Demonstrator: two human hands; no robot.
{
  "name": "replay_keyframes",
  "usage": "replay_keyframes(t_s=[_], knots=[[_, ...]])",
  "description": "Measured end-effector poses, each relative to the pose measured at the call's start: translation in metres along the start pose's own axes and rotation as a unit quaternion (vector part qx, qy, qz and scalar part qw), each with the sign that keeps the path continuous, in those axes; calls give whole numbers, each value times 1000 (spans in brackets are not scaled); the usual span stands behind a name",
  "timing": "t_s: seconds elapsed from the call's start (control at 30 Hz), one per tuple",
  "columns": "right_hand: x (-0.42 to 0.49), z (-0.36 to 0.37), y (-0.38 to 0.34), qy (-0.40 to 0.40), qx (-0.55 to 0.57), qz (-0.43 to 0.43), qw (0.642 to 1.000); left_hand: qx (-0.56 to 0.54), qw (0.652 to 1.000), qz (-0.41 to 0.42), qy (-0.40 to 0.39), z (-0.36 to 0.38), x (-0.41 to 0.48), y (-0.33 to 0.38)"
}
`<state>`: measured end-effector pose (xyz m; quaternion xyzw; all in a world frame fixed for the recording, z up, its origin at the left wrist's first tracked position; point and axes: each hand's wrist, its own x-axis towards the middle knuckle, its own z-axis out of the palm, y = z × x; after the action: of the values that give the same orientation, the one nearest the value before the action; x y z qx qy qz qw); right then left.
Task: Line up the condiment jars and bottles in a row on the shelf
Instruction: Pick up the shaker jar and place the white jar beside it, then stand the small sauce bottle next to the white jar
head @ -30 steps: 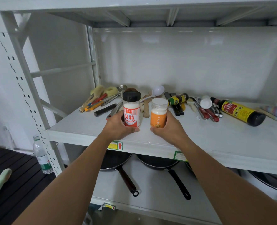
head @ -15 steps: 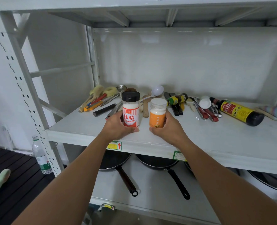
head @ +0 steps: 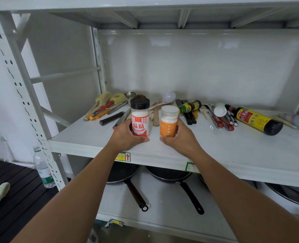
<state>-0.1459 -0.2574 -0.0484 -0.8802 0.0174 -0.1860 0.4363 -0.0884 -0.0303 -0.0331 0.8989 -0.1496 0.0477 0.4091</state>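
Note:
My left hand grips a black-capped jar with a red and white label, upright on the white shelf. Right beside it my right hand holds a shorter white-capped jar with an orange label, also upright. A small dark bottle with a green and yellow label lies on its side at the back among utensils. Further right, a large dark soy sauce bottle with a yellow label lies flat too.
Brushes, spoons, ladles, tongs and knives lie scattered along the back of the shelf. Black pans sit on the shelf below. A plastic water bottle stands on the floor by the left upright post.
Both jars have shifted slightly left and back on the shelf, still held in my hands; they stand close together near the front edge.

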Motion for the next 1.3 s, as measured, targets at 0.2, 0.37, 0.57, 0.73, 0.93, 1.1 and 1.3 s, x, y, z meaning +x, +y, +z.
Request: replay_keyframes(t_s=[0.2, 0.37, 0.57, 0.73, 0.93, 1.1, 1.3], knots=[[-4, -2, -8, 6, 32, 10, 999, -6, 1000, 11, -4, -1, -1, 0], [-7, -8, -17, 0, 118, 42, 992, -14, 1000, 16, -12, -1, -1, 1], [1, -11, -9, 78, 235, 82, 965, -20, 999, 17, -20, -1, 0, -1], [3, -11, -4, 100, 220, 120, 963, -33, 998, 1, -50, -6, -2, 0], [27, -42, -1, 99, 110, 57, 987, -71, 995, 5, -72, -12, 2, -4], [88, -87, 9, 64, -180, -27, 981, -81, 994, 32, -62, -4, 6, -14], [162, -127, 30, -33, -422, 9, 906, -60, 996, 45, -43, 4, 14, -24]])
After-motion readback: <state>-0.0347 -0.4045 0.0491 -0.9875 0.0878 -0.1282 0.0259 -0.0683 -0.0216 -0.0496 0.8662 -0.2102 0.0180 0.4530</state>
